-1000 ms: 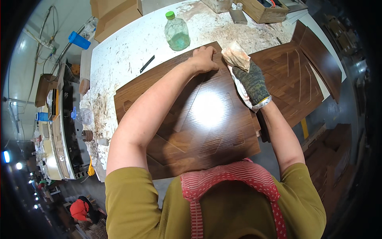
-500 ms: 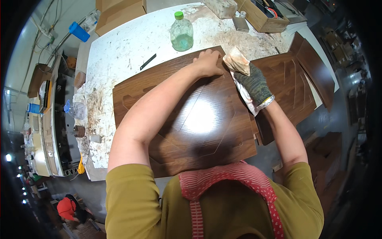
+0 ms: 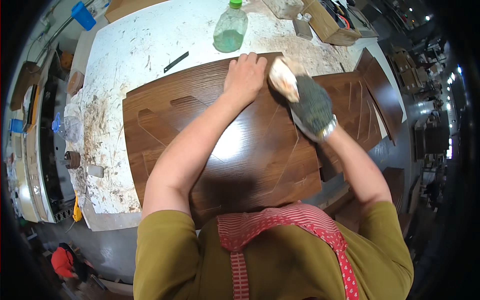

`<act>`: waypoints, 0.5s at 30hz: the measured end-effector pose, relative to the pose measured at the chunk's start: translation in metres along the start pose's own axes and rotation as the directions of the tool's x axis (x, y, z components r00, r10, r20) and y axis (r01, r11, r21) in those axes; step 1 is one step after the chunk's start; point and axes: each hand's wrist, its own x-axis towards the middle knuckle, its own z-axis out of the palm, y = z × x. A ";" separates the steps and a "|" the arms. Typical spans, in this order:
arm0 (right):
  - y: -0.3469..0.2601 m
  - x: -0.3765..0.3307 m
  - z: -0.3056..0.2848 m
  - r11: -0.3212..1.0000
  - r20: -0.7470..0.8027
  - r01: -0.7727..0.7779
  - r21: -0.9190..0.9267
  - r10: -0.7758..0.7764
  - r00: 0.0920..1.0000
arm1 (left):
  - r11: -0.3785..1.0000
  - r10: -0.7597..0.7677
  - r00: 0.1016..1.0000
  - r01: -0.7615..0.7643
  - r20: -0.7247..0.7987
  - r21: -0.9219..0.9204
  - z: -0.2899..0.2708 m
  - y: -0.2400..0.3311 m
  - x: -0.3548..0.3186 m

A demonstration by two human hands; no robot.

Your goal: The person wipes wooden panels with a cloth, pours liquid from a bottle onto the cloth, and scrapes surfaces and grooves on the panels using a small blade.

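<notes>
A dark brown wood-grain panel (image 3: 195, 120) with inlaid angular lines lies in front of me, its near edge close to my apron. My bare left hand (image 3: 245, 75) rests near its far edge, fingers bent over that edge and gripping it; the fingertips are partly hidden. In a dark knitted glove, my right hand (image 3: 312, 105) is closed round a stained white cloth (image 3: 283, 80). The cloth is at the panel's right edge, near the far right corner. Part of the cloth also shows under the glove near the wrist.
Beyond the panel stand a clear bottle (image 3: 230, 32) of greenish liquid and a black strip (image 3: 176, 62). More brown panels (image 3: 345, 100) lie to the right. A tool box (image 3: 330, 22) is at the back right. A person in red (image 3: 62, 261) is at the lower left.
My left hand has shifted left along the panel's far edge. My right hand has moved slightly left with the cloth, now over the panel's edge. The view has shifted too.
</notes>
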 end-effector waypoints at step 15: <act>0.039 0.050 0.015 0.974 0.167 -0.222 -0.049 0.227 0.959 | 0.999 -0.002 1.000 0.002 0.002 -0.040 0.005 0.003 0.009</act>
